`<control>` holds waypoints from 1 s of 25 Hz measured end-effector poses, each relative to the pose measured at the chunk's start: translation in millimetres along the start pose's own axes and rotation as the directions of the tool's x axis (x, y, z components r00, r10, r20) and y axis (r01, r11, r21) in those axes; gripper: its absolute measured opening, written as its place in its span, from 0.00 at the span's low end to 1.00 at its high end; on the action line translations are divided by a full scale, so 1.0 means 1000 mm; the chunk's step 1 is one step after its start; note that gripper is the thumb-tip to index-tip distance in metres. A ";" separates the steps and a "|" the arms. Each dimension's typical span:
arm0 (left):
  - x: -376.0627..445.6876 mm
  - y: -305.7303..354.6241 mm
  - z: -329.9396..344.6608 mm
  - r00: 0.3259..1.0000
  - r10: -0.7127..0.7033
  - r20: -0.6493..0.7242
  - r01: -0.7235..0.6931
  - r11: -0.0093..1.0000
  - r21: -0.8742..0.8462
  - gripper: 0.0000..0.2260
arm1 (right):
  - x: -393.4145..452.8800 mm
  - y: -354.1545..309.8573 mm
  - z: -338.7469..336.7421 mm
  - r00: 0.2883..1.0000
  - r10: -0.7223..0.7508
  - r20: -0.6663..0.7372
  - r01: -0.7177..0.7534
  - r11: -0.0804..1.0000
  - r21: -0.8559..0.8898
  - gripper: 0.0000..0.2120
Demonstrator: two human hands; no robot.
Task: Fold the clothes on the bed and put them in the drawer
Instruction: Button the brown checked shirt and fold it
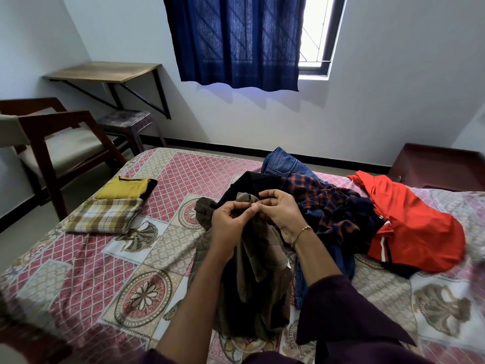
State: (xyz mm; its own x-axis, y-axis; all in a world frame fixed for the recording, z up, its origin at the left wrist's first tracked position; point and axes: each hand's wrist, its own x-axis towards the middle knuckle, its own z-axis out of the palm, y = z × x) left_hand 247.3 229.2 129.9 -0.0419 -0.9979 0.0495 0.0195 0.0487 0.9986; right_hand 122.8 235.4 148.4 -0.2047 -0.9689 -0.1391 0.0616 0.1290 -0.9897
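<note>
A brown olive shirt [258,285] hangs in front of me over the bed [110,258]. My left hand [229,223] and my right hand [279,210] both pinch its top edge, fingertips close together. Behind them lies a heap: a black garment [249,185], blue jeans [284,161], a navy and orange checked shirt [333,206] and a red garment [409,227]. At the bed's left sit two folded pieces, a yellow one [124,189] and a beige checked one [103,216].
A wooden chair [52,143] and a plastic stool [130,122] stand left of the bed, under a wall-mounted wooden shelf [105,70]. A dark brown wooden piece [441,164] stands at the bed's far right. A blue curtain [236,40] covers the window.
</note>
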 end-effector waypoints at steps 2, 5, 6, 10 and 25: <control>0.006 -0.008 -0.002 0.996 0.075 -0.040 -0.067 0.986 0.155 0.03 | 0.000 0.004 0.004 0.998 -0.050 -0.040 0.047 0.995 -0.089 0.16; 0.013 -0.015 0.001 0.985 0.147 -0.087 -0.098 0.905 0.415 0.03 | 0.002 0.008 0.011 0.986 -0.138 -0.090 0.120 0.977 -0.175 0.16; 0.014 -0.014 0.002 0.992 0.076 -0.102 -0.030 0.921 0.389 0.04 | 0.003 0.010 0.012 0.982 -0.163 -0.098 0.143 0.972 -0.184 0.16; 0.015 0.002 0.009 0.920 -0.391 -0.007 0.378 0.895 -0.236 0.07 | 0.009 0.022 0.015 0.982 -0.160 -0.100 0.158 0.987 -0.027 0.14; 0.132 -0.081 -0.012 0.976 -0.151 -0.155 0.214 0.583 0.784 0.18 | 0.163 0.103 0.045 0.986 0.121 -0.111 -0.158 0.882 -0.444 0.07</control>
State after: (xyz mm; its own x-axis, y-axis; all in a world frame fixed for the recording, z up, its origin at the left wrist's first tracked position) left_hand 252.0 93.0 55.4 0.1109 -0.9883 -0.1050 -0.7805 -0.1521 0.6064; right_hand 139.6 81.5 25.8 -0.3029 -0.9166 -0.2608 -0.3466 0.3609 -0.8658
